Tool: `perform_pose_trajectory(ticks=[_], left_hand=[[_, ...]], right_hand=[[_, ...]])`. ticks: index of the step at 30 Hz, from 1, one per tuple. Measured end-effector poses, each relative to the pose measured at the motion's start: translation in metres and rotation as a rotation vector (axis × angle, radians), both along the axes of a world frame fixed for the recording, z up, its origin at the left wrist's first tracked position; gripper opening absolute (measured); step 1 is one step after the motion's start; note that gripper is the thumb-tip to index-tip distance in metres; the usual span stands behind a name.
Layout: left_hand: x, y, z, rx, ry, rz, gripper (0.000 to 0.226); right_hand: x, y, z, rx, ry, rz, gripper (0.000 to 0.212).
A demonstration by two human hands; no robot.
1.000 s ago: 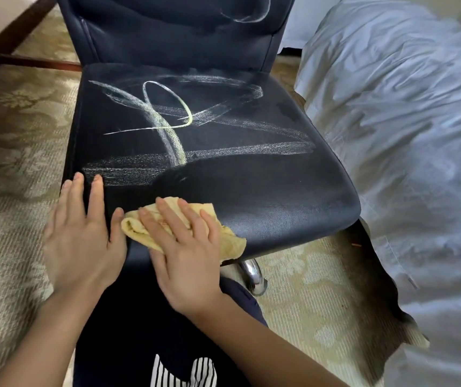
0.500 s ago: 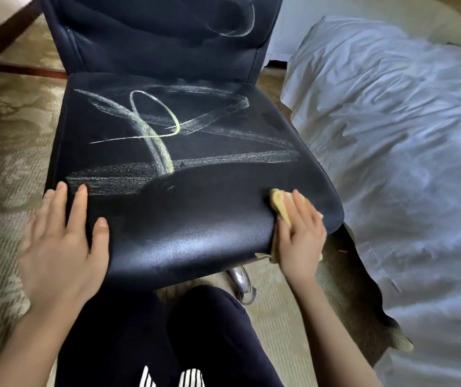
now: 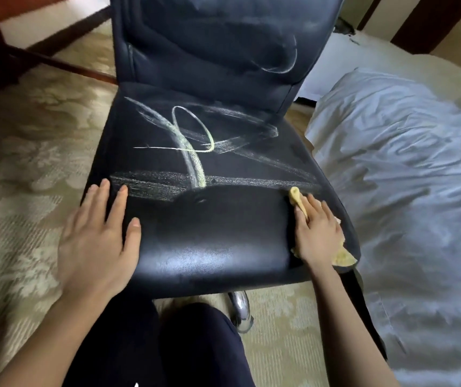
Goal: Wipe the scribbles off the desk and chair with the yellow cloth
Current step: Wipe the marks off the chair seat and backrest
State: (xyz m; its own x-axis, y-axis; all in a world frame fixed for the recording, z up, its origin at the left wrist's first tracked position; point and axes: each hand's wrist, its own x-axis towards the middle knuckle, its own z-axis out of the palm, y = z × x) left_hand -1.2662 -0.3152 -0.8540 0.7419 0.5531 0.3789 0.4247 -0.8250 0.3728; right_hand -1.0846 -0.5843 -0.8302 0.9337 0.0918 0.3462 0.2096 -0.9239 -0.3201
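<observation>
Yellow cloth [image 3: 296,197] under right hand [image 3: 318,234], fingers [image 3: 316,209] flat | left hand [image 3: 98,241] splayed | chair [image 3: 218,247] beside bedsheet [image 3: 408,177]

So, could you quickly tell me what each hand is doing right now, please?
Left hand: open, flat on the chair seat, holding nothing.
Right hand: open, fingers straight, pressing the yellow cloth against the seat.

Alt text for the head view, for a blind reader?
A right hand presses a crumpled yellow cloth on the right edge of a dark leather chair seat; pale chalky scribbles cross its middle. The left hand rests flat opposite.
</observation>
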Motion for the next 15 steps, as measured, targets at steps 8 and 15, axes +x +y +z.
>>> perform_pose_trajectory(ticks=[8,15], left_hand=[[0.000,0.003,0.006,-0.054,0.074,-0.023,0.071],[0.000,0.010,0.003,-0.033,0.072,0.005,0.065]], right_hand=[[-0.045,0.087,0.001,-0.122,-0.123,0.423,0.047],[-0.048,0.174,0.022,-0.191,0.074,0.727,0.045]])
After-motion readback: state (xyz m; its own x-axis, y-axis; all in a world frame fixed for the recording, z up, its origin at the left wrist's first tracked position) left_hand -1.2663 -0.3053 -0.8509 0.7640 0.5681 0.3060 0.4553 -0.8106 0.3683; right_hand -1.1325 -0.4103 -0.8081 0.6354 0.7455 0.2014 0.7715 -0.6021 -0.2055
